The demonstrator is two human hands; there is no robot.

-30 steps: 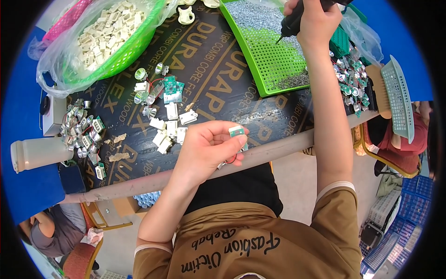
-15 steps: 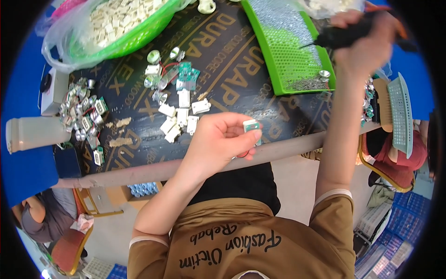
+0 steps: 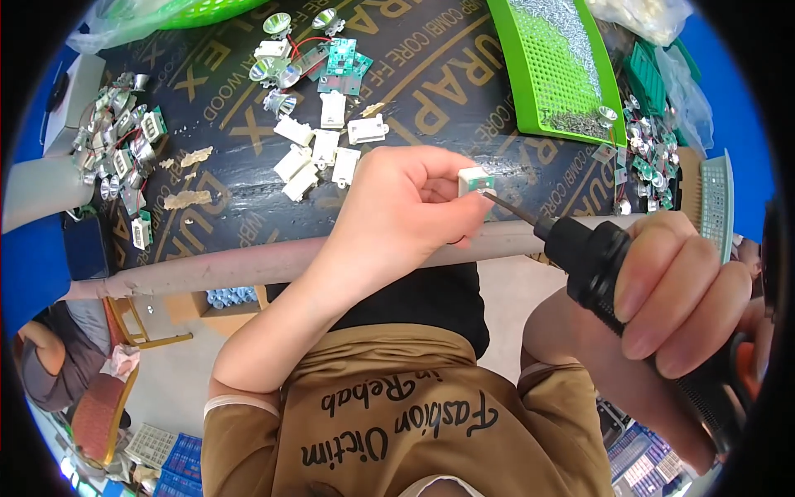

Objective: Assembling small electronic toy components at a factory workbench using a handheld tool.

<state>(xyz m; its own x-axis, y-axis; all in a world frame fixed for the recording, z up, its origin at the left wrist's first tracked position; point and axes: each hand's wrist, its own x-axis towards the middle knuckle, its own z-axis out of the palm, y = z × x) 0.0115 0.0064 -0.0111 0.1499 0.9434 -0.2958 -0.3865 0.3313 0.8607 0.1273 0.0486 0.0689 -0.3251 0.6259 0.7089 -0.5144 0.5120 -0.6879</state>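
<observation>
Small white housing w/ green board [image 3: 474,180] pinched in left hand [image 3: 397,211] grip, fingers closed round it, held above table [image 3: 207,99] front edge. Black screwdriver [image 3: 613,273] tip touching housing; right hand [image 3: 679,290] grip wrapped tight on handle. Loose white housings [image 3: 319,153] on table behind; green tray [image 3: 530,91] far right; lamp reflectors [image 3: 116,141] far left.

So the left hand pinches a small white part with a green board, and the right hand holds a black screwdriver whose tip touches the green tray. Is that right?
Not quite. In the head view the black screwdriver in the right hand has its tip at the small white part pinched by the left hand, not the green tray.
</observation>
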